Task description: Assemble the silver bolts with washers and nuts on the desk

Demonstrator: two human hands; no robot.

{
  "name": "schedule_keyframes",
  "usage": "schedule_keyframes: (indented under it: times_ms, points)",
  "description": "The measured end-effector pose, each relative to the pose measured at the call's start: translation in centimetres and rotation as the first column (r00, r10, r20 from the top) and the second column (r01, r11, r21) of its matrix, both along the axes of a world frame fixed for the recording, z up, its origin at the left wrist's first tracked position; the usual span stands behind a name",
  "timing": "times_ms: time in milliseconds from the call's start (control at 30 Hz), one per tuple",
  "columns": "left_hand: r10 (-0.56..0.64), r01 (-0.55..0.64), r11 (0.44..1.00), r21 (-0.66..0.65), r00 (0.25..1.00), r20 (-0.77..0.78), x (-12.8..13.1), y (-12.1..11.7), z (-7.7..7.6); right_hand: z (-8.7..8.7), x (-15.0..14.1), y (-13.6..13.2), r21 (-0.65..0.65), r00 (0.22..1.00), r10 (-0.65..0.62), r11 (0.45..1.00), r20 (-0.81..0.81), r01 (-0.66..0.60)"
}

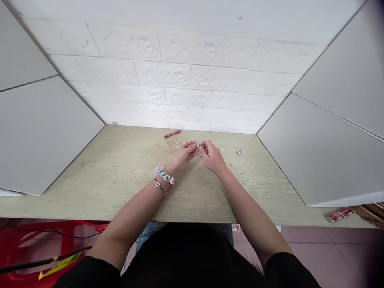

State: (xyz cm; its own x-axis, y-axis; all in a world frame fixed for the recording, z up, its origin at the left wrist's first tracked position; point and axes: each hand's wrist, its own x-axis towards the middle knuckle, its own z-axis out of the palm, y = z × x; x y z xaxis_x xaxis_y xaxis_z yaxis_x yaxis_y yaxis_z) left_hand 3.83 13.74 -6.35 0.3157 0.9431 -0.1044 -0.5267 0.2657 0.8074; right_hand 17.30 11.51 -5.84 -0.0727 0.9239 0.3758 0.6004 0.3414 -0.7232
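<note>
My left hand (184, 155), with two bracelets on its wrist, and my right hand (212, 156) meet over the middle of the wooden table (120, 172). Both pinch a small metal piece (198, 146), likely a bolt with a nut, held between the fingertips of the two hands. A washer (222, 150) lies on the table just right of my right hand. Farther right sits another small metal fastener (239, 151). One more tiny metal part (177, 145) rests left of my left hand.
A red pen-like stick (172, 134) lies near the white brick wall (186, 76). Grey side panels (42, 128) close in the table left and right. A second red stick (339, 215) sits at the table's right front corner. A red plastic stool (36, 244) stands below left.
</note>
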Motion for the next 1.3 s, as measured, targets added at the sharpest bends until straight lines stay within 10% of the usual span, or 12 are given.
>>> schedule_keyframes:
  times_ms: [833,1300]
  points:
    - [0.035,-0.023,0.989,0.147,0.996,-0.078,0.20,-0.27,0.35,0.20,0.20,0.14,-0.040,0.992,0.073,0.997,0.098,-0.070]
    - [0.150,-0.055,0.942,0.330,0.951,-0.269,0.38,0.17,-0.27,-0.10,0.50,0.62,-0.159,0.992,0.071,0.983,-0.103,-0.087]
